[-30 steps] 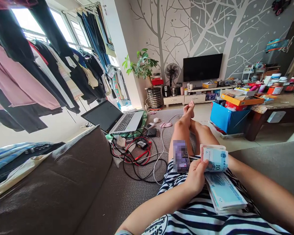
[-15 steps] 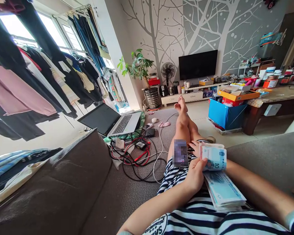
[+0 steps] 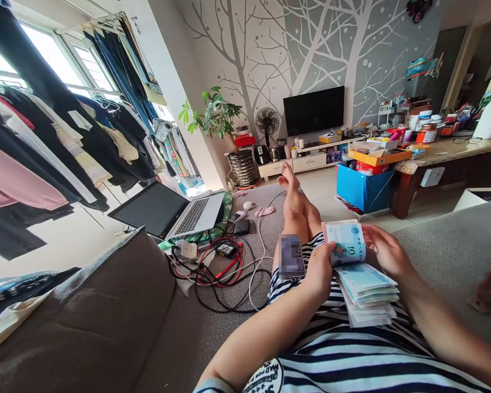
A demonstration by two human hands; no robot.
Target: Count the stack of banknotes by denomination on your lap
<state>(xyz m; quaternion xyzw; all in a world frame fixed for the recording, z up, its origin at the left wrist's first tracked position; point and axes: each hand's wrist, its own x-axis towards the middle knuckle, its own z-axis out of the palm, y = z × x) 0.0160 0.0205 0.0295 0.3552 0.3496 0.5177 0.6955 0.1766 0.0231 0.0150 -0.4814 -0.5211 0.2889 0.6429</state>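
While a fan of lower banknotes (image 3: pixel 368 285) lies over the striped clothing (image 3: pixel 372 363), the left hand (image 3: pixel 319 270) is closed on the upper banknotes (image 3: pixel 348 244), thumb at their left edge; the right hand (image 3: pixel 388 250), half open, has its fingers at their right edge, whether pinching any cannot be told. Beyond lie a phone (image 3: pixel 292 262), tangled cables (image 3: pixel 225 271) on the sofa (image 3: pixel 213 338), and an open laptop (image 3: pixel 196 215) near its left edge.

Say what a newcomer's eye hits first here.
First, the banknotes above the striped lap, gripped in the left hand, with the right hand at their right edge. Next, the open laptop at left, beside a tangle of cables. Then the tree mural on the back wall, behind the black television.
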